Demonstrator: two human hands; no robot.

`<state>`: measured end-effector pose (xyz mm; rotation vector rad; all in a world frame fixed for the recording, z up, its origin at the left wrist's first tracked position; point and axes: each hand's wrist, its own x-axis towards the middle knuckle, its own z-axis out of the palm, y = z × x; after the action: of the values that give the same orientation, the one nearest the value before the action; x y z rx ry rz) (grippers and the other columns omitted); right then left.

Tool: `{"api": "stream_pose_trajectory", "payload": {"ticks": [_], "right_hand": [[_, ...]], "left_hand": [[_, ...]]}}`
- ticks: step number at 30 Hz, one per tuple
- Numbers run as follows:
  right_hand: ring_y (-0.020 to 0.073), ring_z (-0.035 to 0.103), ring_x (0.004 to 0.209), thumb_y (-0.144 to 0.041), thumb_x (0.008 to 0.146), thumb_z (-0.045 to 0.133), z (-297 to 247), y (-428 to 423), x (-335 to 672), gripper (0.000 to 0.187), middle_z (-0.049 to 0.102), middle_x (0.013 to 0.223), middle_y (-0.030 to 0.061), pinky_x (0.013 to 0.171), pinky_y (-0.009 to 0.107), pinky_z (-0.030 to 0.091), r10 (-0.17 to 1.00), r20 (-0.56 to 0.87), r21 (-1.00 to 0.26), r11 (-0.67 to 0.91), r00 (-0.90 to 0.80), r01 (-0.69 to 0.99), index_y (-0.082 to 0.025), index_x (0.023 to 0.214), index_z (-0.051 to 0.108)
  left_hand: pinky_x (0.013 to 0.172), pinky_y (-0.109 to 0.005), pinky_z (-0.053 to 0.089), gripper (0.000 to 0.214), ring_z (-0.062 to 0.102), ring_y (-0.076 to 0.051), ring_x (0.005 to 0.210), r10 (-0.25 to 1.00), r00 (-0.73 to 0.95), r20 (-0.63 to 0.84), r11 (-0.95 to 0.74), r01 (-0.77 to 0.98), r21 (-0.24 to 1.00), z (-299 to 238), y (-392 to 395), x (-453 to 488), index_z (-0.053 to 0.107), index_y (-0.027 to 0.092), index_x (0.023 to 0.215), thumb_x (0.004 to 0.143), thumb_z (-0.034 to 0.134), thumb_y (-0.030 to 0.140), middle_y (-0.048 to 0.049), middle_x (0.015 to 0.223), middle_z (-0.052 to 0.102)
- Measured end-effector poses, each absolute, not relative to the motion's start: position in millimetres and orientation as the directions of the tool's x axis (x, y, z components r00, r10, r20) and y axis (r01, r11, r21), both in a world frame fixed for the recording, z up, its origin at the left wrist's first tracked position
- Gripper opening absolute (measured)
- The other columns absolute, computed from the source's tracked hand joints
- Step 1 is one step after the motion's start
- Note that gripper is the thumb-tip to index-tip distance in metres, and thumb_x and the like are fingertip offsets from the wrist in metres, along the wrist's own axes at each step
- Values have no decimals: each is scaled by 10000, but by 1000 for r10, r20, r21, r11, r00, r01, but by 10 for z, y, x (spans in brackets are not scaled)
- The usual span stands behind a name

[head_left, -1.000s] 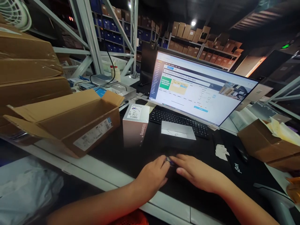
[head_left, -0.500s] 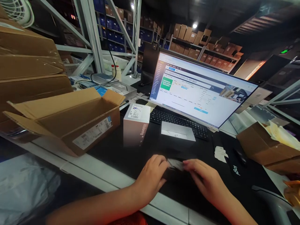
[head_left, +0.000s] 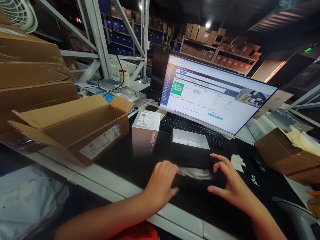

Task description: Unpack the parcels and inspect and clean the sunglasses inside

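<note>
A flat black package (head_left: 197, 183) lies on the black desk mat (head_left: 140, 166) in front of me, and something whitish (head_left: 197, 172) shows along its top opening. My left hand (head_left: 162, 181) is closed on the package's left end. My right hand (head_left: 231, 186) curves round its right end, thumb below and fingers above, spreading the opening. Both forearms come in from the bottom edge.
A small pink-and-white box (head_left: 146, 131) stands just behind the hands. Further back are a keyboard (head_left: 190, 126) and a lit monitor (head_left: 215, 96). An open cardboard box (head_left: 75, 126) sits left, another brown box (head_left: 282, 153) right, with a mouse (head_left: 257, 163) and crumpled paper (head_left: 237, 161).
The hands were close together pinching a small spot on the package. They have moved apart to its two ends, and the whitish contents now show in the widened opening.
</note>
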<state>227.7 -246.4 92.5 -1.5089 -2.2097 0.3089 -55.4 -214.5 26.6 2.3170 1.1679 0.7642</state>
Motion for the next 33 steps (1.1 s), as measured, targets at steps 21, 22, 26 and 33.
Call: {"api": "stream_pose_trajectory", "payload": {"ticks": [21,22,26,33], "right_hand": [[396,416,1380,-522,713,841,950,-2476,2173,444,505,1424,178,1068,560,422,865,315,-208,465,-391,861,-223,888,563],[407,318,1447,-531,651,873,968,-2421,2121,515,440,1483,195,1118,577,367,857,288,-195,490,-428,850,-220,889,539],[401,296,1466,-418,548,904,904,-2250,1904,814,452,1461,242,1167,613,270,833,165,-158,551,-529,819,-167,1212,505],[315,573,1185,-226,668,804,797,-2208,1884,913,584,1323,145,1037,487,473,886,101,-238,464,-453,853,-181,1488,405]], "left_hand": [[1013,-512,492,630,509,-346,1238,787,484,383,-617,623,481,259,-2094,-561,521,211,1146,622,861,132,-136,1342,482],[1045,-521,476,734,488,-357,1285,786,476,395,-618,614,490,232,-2072,-591,489,211,1212,597,881,138,-155,1393,450],[1093,-536,437,963,471,-365,1343,815,483,320,-579,654,487,139,-1928,-749,396,212,1367,554,898,92,-182,1469,438],[887,-425,501,56,615,-273,963,867,494,67,-450,718,532,153,-1765,-820,638,168,861,843,624,117,-97,987,631]]}}
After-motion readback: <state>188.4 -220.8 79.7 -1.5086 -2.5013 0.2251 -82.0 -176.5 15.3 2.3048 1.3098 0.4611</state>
